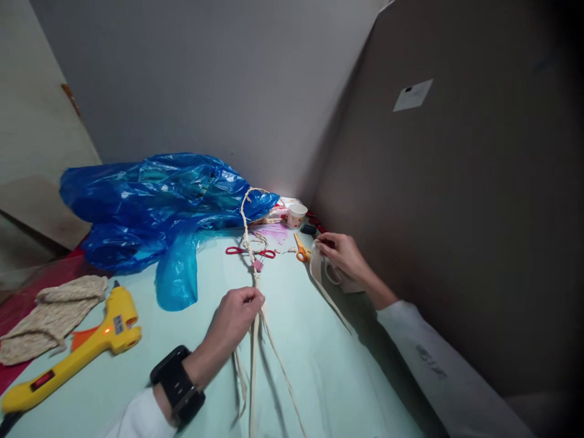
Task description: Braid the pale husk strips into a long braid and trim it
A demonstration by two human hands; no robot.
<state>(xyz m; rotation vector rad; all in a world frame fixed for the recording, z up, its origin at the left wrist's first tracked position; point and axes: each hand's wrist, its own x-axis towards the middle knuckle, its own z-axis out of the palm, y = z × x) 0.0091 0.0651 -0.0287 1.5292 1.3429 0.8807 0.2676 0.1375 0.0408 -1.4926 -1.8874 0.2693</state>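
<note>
Below centre, our left hand (237,311) has its grip clamped on the braided cord (246,233). Right of centre, our right hand (343,255) pinches a pale strip (314,267).

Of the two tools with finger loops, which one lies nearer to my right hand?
The orange scissors, just left of your right hand; the red-looped tool lies farther left, with the braided cord crossing in front of it.

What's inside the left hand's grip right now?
Pale strands enter the left hand from the near side, and a cord leaves it on the far side, toward a pink clip. How the strands lie inside the grip cannot be seen; the hand covers them.
</note>
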